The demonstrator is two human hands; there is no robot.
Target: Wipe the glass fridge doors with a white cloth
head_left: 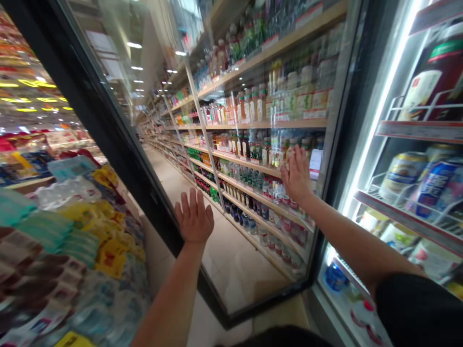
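A glass cooler door (231, 270) with a black frame stands swung open in front of me. My left hand (194, 217) lies against the glass by the frame's left side, fingers spread. Higher up and to the right, my right hand (298, 177) rests on the pane with its fingers stretched out. Beside its fingers is a white label (316, 163). Neither hand holds anything. Rows of bottles (249, 103) on long shelves show in the glass; I cannot tell how much is reflection.
The lit cooler on the right has wire-fronted shelves (415, 130) with a large dark bottle (430, 82) and several cans, including a blue can (437, 185). To the left, yellow packages (110, 255) and wrapped bottles are piled beside the pale floor (159, 250).
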